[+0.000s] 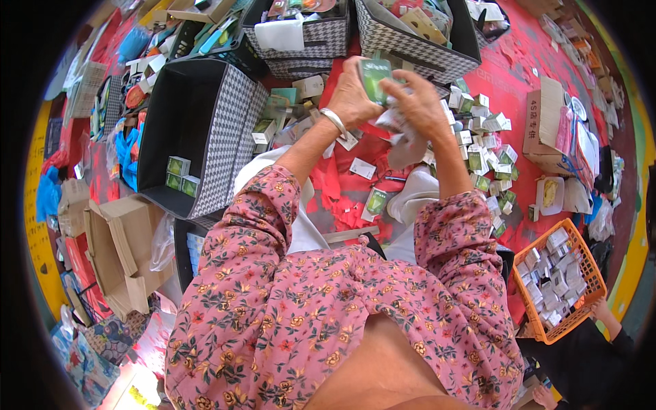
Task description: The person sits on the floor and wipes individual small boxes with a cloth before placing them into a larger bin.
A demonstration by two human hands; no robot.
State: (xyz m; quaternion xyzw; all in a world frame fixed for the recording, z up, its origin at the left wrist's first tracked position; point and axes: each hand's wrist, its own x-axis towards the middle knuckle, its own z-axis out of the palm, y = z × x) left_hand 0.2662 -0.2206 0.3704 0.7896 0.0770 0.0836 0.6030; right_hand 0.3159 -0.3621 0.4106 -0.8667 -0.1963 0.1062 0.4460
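from the head camera, the left hand [350,96] is closed around one small green box [375,76], held up above the red floor covering [509,85]. the right hand [418,102] meets it there, fingers curled on a crumpled clear plastic wrapper [400,133] that hangs below the box. one bangle [334,120] sits on the left wrist. to the left stands one open houndstooth bin [198,133] with three green boxes [179,173] in its bottom corner. two more houndstooth bins [417,41] stand beyond the hands. a heap of small boxes [486,147], too many to count, lies at right. one orange basket [562,280] full of white boxes sits lower right, another person's hand [603,311] at its edge.
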